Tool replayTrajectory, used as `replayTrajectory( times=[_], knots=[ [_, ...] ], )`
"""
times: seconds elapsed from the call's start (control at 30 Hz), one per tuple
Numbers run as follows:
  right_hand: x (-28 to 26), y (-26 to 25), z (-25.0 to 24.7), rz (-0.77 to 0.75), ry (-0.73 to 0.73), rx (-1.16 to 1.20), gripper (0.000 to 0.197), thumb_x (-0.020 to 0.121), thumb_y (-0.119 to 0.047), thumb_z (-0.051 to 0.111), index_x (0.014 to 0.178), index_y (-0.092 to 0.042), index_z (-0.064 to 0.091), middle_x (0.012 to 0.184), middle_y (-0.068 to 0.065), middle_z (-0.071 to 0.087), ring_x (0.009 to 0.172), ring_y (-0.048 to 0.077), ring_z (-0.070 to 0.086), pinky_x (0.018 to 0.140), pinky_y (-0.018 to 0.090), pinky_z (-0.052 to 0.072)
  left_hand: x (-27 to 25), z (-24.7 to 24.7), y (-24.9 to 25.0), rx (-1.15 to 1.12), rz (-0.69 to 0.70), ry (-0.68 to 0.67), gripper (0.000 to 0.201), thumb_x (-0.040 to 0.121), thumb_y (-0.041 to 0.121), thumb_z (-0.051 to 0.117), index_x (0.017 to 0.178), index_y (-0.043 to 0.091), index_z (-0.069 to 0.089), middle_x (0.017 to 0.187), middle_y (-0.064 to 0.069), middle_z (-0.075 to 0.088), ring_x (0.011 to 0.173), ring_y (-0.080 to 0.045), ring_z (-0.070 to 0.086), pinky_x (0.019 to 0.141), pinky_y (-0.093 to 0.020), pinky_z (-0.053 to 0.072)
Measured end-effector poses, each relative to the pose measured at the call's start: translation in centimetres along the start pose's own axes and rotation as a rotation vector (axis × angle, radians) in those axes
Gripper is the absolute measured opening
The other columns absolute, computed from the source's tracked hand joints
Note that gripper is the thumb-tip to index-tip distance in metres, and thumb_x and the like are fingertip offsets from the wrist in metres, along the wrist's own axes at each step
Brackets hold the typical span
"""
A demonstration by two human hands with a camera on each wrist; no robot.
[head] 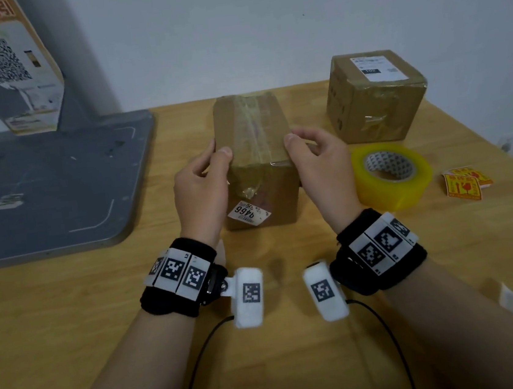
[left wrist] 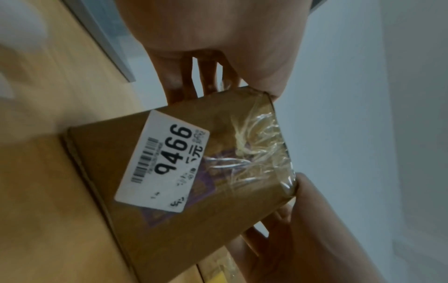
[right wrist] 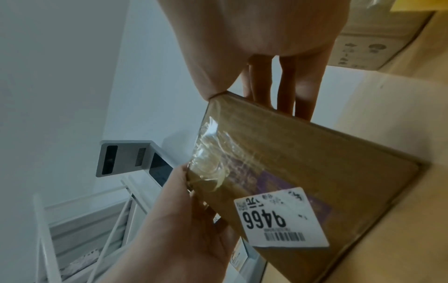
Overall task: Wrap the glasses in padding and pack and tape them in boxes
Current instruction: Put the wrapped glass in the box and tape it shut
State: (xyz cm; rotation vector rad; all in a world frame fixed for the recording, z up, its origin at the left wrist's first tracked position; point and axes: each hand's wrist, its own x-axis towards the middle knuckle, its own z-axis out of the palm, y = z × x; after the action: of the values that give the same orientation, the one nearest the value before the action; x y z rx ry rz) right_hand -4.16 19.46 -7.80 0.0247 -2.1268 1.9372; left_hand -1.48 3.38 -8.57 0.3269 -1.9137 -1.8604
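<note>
From the head camera, we see our two hands gripping a tall cardboard box [head: 256, 159] that stands on the wooden desk [head: 70, 311]. Our left hand [head: 201, 186] curls round the box's left upper edge, thumb on top and fingers down the side. Our right hand [head: 318, 161] does the same on the right edge. Clear tape runs along the box's top and down its near face, where a white label [head: 248, 213] reads 9466. A second, squarer taped box [head: 372, 98] sits well apart at the back right. A roll of yellowish tape [head: 392, 174] lies flat just to the right of our right hand, with small yellow and red stickers [head: 466, 183] beyond it. A grey board [head: 49, 186] covers the desk's left part.

From the left wrist camera, we see the labelled face of the box [left wrist: 194, 181] close up, with crinkled tape near its top edge. The left hand [left wrist: 218, 47] pinches one top corner, thumb against the top edge and fingers behind; the right hand [left wrist: 320, 229] holds the opposite corner.

From the right wrist camera, the same face of the box [right wrist: 290, 172] appears, the right hand [right wrist: 266, 38] clasping one corner and the left hand [right wrist: 184, 220] the other.
</note>
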Motion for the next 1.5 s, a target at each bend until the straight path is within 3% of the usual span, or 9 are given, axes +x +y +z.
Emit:
replayTrajectory(
  times=[0.1,0.17,0.37,0.57,0.73,0.9,1.03,1.2,1.5],
  knots=[
    [0.0,0.4,0.3,-0.027,0.029,0.042,0.017,0.098,-0.039,0.061,0.100,-0.030,0.075,0.091,-0.004,0.076,0.085,0.018,0.071,0.076,0.046,0.058,0.3,-0.4,-0.6,-0.023,0.007,-0.029,0.044,0.091,0.044,0.060,0.096,0.002,0.072,0.116,0.011,0.074,0.088,0.001,0.068,0.082,-0.032,0.053],
    [0.2,0.9,0.6,-0.004,0.041,0.101,0.020,0.101,-0.038,0.058,0.104,-0.028,0.075,0.098,-0.008,0.076,0.095,0.012,0.070,0.087,0.043,0.059,0.1,-0.3,-0.9,-0.006,0.051,-0.027,0.055,0.089,0.054,0.057,0.081,-0.001,0.061,0.101,-0.003,0.076,0.079,-0.009,0.062,0.076,-0.040,0.049],
    [1.0,1.8,1.3,0.106,0.013,0.274,0.026,0.102,-0.046,0.049,0.109,-0.031,0.069,0.118,-0.001,0.074,0.116,0.018,0.067,0.109,0.051,0.049,0.1,0.5,-1.8,0.095,0.140,-0.005,0.036,0.106,0.049,0.041,0.080,0.037,0.063,0.080,0.015,0.063,0.079,-0.008,0.060,0.079,-0.031,0.052],
    [1.8,3.0,1.1,0.231,-0.058,0.321,0.026,0.107,-0.023,0.046,0.120,-0.026,0.068,0.117,0.006,0.076,0.111,0.025,0.071,0.089,0.039,0.060,1.0,0.4,-2.7,0.239,0.218,-0.007,0.040,0.108,0.010,0.043,0.142,0.021,0.061,0.133,0.010,0.065,0.122,-0.002,0.059,0.102,-0.025,0.051],
    [2.6,3.2,-0.6,0.261,-0.195,0.095,0.037,0.098,0.005,0.057,0.128,-0.016,0.061,0.119,0.019,0.071,0.089,0.025,0.070,0.062,0.031,0.056,1.6,-0.2,-2.0,0.184,0.140,-0.061,0.046,0.102,0.002,0.052,0.135,0.031,0.061,0.127,0.017,0.066,0.112,-0.004,0.066,0.095,-0.039,0.059],
    [1.9,-0.2,-1.2,-0.032,-0.079,0.117,0.028,0.110,-0.032,0.045,0.118,-0.043,0.069,0.124,-0.021,0.066,0.115,0.006,0.063,0.095,0.031,0.056,1.1,-0.5,0.3,0.022,0.186,-0.215,0.032,0.102,0.049,0.049,0.129,0.046,0.065,0.141,0.013,0.060,0.129,-0.012,0.059,0.102,-0.050,0.054],
    [1.2,0.1,-0.9,-0.280,-0.308,-0.067,0.024,0.095,-0.031,0.073,0.117,-0.041,0.071,0.153,-0.006,0.047,0.140,0.005,0.042,0.100,0.004,0.041,0.7,-0.6,0.3,0.236,0.308,-0.398,0.035,0.084,0.056,0.074,0.117,0.060,0.065,0.159,0.002,0.036,0.149,-0.010,0.033,0.117,-0.037,0.041],
    [2.5,0.4,-2.6,-0.273,-0.366,-0.029,0.038,0.075,-0.024,0.088,0.111,-0.031,0.076,0.147,-0.005,0.058,0.137,0.001,0.050,0.112,0.025,0.045,1.7,-1.1,-0.9,0.131,0.348,-0.375,0.042,0.074,0.049,0.083,0.113,0.059,0.070,0.146,0.017,0.046,0.138,-0.017,0.050,0.107,-0.046,0.051],
    [3.0,1.5,-4.8,-0.121,-0.367,0.194,0.021,0.081,0.005,0.080,0.099,-0.007,0.076,0.127,-0.004,0.073,0.120,0.012,0.068,0.089,0.030,0.060,1.5,-1.0,-1.8,-0.006,0.316,-0.346,0.030,0.082,0.041,0.075,0.111,0.048,0.075,0.149,0.005,0.051,0.128,-0.022,0.060,0.106,-0.054,0.051]
  ],
)
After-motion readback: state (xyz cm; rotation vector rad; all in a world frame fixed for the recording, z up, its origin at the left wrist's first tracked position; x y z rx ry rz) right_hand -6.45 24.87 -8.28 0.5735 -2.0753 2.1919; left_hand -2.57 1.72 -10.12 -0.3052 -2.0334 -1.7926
